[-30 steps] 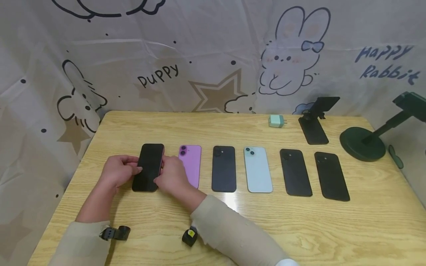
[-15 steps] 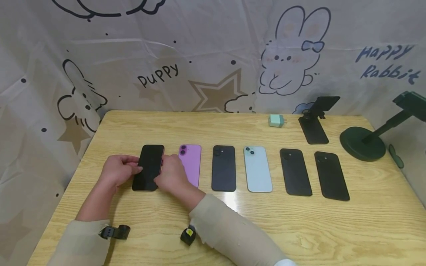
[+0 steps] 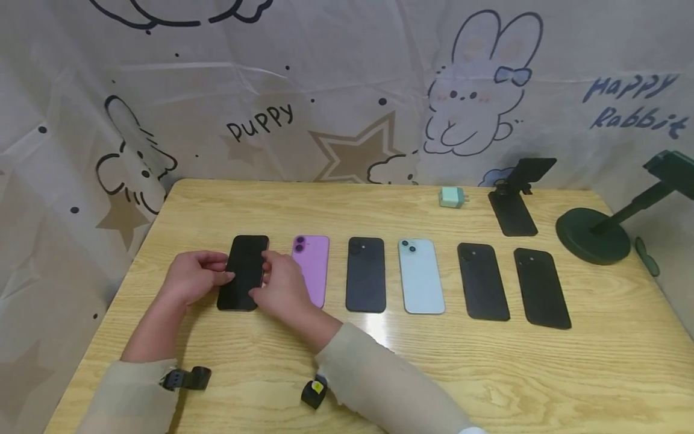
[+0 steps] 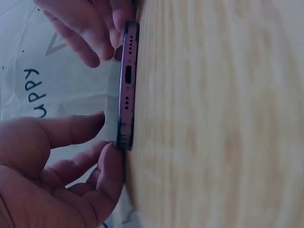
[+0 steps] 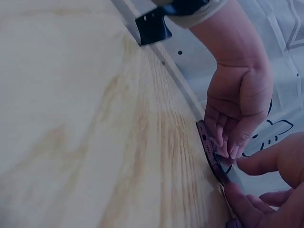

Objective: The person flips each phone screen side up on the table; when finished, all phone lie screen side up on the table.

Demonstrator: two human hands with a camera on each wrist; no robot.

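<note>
A phone with a black screen and purplish-pink frame (image 3: 245,265) lies screen up at the left end of a row of phones. My left hand (image 3: 191,278) rests at its left edge, fingertips touching the side; in the left wrist view its thumb (image 4: 78,129) stands off the screen. On the other side my right hand (image 3: 284,286) has bent, loosely spread fingers by the right edge; its thumb is apart from the screen in the right wrist view. The port end (image 4: 127,80) faces me. Behind the right hand, a purple phone (image 3: 317,265) is partly hidden.
Rightward, face down, lie a dark phone (image 3: 365,277), a pale blue phone (image 3: 423,280) and two black phones, one nearer (image 3: 484,283), one at the end (image 3: 542,289). Behind stand a mint charger plug (image 3: 451,198), a black phone stand (image 3: 512,214) and a round-based dark green stand (image 3: 591,238).
My right hand's fingers have loosened and spread a little at the phone's right edge. The left hand and the phones stay nearly in place; the head view shifts slightly.
</note>
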